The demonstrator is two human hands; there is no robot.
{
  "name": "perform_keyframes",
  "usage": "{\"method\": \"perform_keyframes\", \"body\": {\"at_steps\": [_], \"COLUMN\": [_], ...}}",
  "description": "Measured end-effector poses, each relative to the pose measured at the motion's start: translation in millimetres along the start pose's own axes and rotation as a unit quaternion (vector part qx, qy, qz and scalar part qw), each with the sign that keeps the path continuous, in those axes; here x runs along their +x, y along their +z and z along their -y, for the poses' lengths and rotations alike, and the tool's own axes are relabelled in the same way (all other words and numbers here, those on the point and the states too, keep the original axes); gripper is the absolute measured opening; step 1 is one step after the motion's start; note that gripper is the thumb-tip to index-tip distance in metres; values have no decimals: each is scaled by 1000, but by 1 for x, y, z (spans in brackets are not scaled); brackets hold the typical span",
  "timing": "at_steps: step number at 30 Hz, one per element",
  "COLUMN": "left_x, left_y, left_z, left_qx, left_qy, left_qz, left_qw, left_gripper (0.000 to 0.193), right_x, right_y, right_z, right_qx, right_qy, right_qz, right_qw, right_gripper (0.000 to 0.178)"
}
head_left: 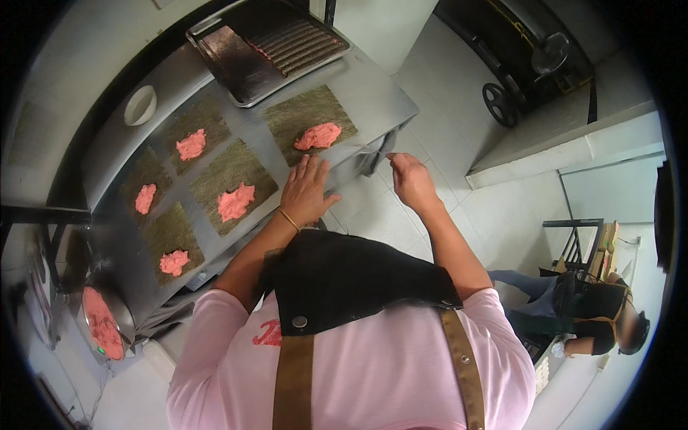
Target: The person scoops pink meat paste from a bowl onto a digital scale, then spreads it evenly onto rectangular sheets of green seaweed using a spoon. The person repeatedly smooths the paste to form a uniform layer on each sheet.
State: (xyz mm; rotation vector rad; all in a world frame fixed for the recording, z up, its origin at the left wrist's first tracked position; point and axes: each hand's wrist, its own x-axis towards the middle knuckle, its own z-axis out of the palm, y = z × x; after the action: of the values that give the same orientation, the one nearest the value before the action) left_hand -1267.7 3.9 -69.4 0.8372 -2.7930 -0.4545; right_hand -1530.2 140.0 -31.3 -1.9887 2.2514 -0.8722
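Hands apart. L hand (pixel 307 192): open, fingers spread, at near edge of dk. green sheet (pixel 301 107) w/ pink paste (pixel 317 136); can't tell if touching. R hand (pixel 413 180): fingers curled, off table (pixel 383 100) edge; can't tell if gripping. Left of L hand: 4 more sheets (pixel 233 163), ea. w/ paste. Beyond L hand: metal tray (pixel 301 76). Far L, nearer body: steel bowl (pixel 123 317), paste inside. Far R: co-worker (pixel 598 301).

Both arms reach forward, hands apart.
The left hand (pixel 306 192) is flat, palm down, with straight fingers (pixel 308 168) and thumb spread to the side; the right hand (pixel 414 183) is raised, its fingers (pixel 398 162) curled in together.
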Motion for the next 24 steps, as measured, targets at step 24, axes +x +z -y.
{"method": "perform_keyframes", "body": {"at_steps": [24], "left_x": [24], "left_y": [61], "left_z": [-55], "left_qx": [3], "left_qy": [-415], "left_qz": [-262], "left_qw": [871], "left_gripper": [64], "right_x": [259], "right_y": [103], "right_z": [-75], "right_qx": [156], "right_qy": [-269], "right_qz": [289], "right_qw": [906], "right_gripper": [33]}}
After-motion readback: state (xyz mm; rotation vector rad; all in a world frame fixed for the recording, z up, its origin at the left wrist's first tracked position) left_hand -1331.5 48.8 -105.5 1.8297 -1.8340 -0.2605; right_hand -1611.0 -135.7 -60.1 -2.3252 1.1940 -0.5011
